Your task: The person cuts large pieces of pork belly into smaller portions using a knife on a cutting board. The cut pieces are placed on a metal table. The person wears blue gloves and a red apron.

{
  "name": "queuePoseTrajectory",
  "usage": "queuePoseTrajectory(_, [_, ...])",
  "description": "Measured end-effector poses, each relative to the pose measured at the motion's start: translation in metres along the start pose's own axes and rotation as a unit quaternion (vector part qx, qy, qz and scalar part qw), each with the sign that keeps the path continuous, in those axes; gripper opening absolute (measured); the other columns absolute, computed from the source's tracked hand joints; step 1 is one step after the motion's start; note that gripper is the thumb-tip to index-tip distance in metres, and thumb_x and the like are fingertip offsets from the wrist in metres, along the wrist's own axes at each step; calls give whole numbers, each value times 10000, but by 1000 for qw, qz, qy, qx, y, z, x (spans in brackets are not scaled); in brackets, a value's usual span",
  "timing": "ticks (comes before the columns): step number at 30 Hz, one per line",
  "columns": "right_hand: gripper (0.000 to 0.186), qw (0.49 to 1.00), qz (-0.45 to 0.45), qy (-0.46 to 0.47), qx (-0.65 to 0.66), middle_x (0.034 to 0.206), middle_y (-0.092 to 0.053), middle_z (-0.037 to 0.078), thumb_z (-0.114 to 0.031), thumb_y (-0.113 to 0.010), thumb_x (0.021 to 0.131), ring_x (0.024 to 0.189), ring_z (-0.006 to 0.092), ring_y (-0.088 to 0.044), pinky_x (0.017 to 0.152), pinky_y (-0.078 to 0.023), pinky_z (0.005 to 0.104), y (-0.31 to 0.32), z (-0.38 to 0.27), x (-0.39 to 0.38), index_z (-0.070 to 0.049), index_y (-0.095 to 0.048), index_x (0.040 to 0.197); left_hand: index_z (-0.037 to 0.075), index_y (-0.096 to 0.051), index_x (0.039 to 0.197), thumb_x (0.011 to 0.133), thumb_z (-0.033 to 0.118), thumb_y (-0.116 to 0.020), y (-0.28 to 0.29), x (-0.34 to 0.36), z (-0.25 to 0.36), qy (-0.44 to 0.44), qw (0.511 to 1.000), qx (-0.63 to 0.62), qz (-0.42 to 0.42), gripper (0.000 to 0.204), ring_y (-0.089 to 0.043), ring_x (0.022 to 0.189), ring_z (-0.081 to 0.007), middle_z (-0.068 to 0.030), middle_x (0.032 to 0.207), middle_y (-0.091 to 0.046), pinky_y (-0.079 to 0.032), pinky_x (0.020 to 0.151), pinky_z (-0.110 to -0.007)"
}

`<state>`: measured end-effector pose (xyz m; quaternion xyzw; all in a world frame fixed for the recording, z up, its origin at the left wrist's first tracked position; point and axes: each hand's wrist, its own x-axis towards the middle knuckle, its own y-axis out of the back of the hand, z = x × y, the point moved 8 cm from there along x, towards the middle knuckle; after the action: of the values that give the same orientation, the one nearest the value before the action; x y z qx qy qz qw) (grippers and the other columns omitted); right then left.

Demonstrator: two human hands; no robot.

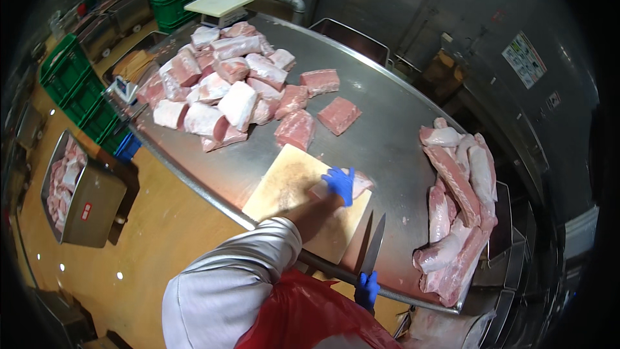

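My left hand (340, 184), in a blue glove, rests with its fingers apart on a flat, pale pink piece of pork (363, 185). That piece lies across the right part of a cream cutting board (276, 178), partly hidden under the hand. My right hand (367, 289), also blue-gloved, is closed around the handle of a long knife (374, 245). The blade points away from me over the table, right of the board and apart from the meat. Just beyond the board lie a few cut pork blocks (295, 130).
The steel table (381, 110) carries a heap of pork chunks (237, 105) at the far left and long pork loins (455, 181) at right. A scale (219, 4) stands at its far end. Left are green crates (77, 90) and a steel meat cart (93, 200).
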<state>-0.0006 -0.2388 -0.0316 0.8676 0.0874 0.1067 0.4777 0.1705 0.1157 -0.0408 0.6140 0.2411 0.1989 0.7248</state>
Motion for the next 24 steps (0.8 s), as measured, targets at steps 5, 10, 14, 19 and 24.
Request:
queuePoseTrajectory(5, [204,976,-48,-154,148,620,-585,138,-232,-560,989,524,270,-610,493,-449,415,15,7,-42,-30,-534,997,89,-573,1281,737,318,-779,28,33,-60,-66,904,-395,-152,625,-657,978,-246,-111,1083,-661,-527,837,-389])
queuePoseTrajectory(10, [167,975,11,-183,122,576,-553,84,-213,-543,988,492,194,-593,467,-447,396,23,8,-67,-46,-551,976,90,-611,1161,815,279,-748,36,11,-118,38,393,-862,-318,417,-648,887,-248,-87,970,-664,-547,837,-386])
queuePoseTrajectory(14, [172,997,6,-65,39,600,-573,174,-224,-560,981,511,355,-586,473,-421,463,-6,43,-60,-59,-532,942,108,-616,1129,864,249,-759,140,75,-210,-39,328,-933,-140,333,-656,887,-232,-67,988,-663,-567,857,-406])
queuePoseTrajectory(19, [224,990,-27,-111,88,649,-596,184,-239,-528,1005,552,312,-599,510,-445,447,11,28,-33,-15,-517,1000,72,-589,1222,899,438,-664,323,160,-276,-52,403,-913,-32,494,-628,986,-289,-136,1137,-649,-491,962,-460])
queuePoseTrajectory(24, [260,988,6,-120,97,810,-637,276,-221,-532,1000,722,471,-614,623,-475,489,33,-7,-30,-38,-531,1185,-82,-610,1138,925,231,-655,238,157,-279,-43,704,-639,305,381,-626,810,-241,-151,956,-672,-528,793,-393])
